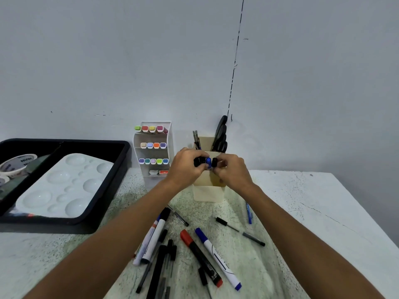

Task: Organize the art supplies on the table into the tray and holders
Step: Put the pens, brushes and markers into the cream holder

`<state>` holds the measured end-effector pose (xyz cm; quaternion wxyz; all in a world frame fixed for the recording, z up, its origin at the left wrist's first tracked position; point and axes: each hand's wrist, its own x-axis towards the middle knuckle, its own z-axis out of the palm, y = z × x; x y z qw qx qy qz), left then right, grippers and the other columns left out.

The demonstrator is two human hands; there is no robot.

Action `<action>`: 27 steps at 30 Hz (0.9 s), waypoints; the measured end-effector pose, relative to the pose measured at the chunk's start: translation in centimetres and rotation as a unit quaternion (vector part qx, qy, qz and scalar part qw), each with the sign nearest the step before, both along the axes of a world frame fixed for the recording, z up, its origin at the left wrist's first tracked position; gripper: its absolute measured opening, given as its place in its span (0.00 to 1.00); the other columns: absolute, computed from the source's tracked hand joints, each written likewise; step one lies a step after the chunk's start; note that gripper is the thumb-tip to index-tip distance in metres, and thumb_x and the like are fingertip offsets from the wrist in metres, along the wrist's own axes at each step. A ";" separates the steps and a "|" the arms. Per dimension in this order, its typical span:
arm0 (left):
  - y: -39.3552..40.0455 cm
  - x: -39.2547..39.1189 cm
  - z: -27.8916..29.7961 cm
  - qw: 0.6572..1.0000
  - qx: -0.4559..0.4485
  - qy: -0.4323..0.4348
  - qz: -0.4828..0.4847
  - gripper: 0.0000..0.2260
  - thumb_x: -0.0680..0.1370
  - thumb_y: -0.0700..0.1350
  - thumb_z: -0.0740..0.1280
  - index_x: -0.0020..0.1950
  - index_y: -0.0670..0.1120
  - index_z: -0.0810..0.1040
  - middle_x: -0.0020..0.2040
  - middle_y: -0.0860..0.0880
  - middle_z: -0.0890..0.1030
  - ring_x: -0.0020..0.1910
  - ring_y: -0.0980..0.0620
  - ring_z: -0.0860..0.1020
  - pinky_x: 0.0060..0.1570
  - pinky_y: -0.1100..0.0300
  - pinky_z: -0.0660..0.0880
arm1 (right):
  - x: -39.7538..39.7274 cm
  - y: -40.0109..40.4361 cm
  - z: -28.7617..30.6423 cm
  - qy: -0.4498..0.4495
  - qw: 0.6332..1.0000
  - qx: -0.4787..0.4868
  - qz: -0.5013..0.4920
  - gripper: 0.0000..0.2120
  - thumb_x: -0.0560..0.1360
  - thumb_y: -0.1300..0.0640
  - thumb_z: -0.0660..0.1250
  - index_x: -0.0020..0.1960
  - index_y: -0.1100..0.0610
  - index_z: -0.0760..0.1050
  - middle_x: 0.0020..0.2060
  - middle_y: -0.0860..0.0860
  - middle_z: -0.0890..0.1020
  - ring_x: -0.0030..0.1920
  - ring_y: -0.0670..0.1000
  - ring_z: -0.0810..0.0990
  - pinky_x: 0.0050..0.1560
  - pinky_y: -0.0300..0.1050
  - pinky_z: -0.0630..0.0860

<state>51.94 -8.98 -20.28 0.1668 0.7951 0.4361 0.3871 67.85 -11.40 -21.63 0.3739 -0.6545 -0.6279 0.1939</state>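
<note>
Both my hands meet over the cream pen holder [207, 194] at the back of the table. My left hand [187, 167] grips black-capped markers [199, 162], and a blue-capped marker [208, 162] stands between the hands. My right hand [232, 169] pinches another black-capped marker [214, 162]. Their lower ends are hidden behind my fingers. Scissors [220, 134] and a few brushes [197, 139] stand in the holder. Loose markers lie in front: a red one [199, 254], a blue-capped white one [217, 257] and a black-capped white one [154, 236].
A black tray [112, 180] on the left holds a white paint palette [62, 186] and tape rolls [16, 166]. A white tiered rack [154, 147] of coloured markers stands by the wall. Thin pens [239, 231] and a blue pen [249, 212] lie scattered. The table's edge runs along the right.
</note>
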 end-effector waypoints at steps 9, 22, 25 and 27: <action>-3.1 -1.8 -1.6 0.997 0.077 0.005 0.023 0.18 0.70 0.38 0.74 0.60 0.43 0.79 0.56 0.47 0.78 0.58 0.51 0.72 0.58 0.60 0.68 | -0.9 -4.0 0.5 0.013 0.989 0.140 -0.055 0.09 0.73 0.62 0.69 0.53 0.56 0.79 0.43 0.47 0.82 0.35 0.44 0.76 0.40 0.41 0.76; -8.6 -8.3 -7.9 0.966 -0.069 0.208 -0.137 0.20 0.68 0.52 0.69 0.59 0.51 0.82 0.51 0.54 0.74 0.53 0.57 0.68 0.53 0.58 0.68 | -3.3 -9.4 -3.7 -0.087 0.959 -0.207 0.175 0.17 0.73 0.56 0.72 0.61 0.52 0.77 0.42 0.49 0.81 0.41 0.47 0.80 0.45 0.43 0.78; -8.5 -8.7 -8.4 0.954 -0.039 0.256 -0.149 0.17 0.69 0.54 0.69 0.58 0.55 0.82 0.52 0.54 0.72 0.53 0.55 0.67 0.52 0.54 0.69 | -3.5 -9.5 -3.9 -0.121 0.940 -0.247 0.201 0.22 0.72 0.54 0.73 0.66 0.51 0.74 0.43 0.49 0.80 0.42 0.47 0.79 0.46 0.44 0.78; -8.3 -8.6 -8.2 0.955 -0.044 0.254 -0.149 0.15 0.70 0.55 0.72 0.55 0.55 0.83 0.52 0.54 0.72 0.53 0.55 0.66 0.52 0.54 0.69 | -3.7 -9.5 -4.1 -0.116 0.941 -0.247 0.198 0.21 0.72 0.56 0.74 0.64 0.52 0.76 0.39 0.48 0.79 0.39 0.46 0.78 0.42 0.42 0.76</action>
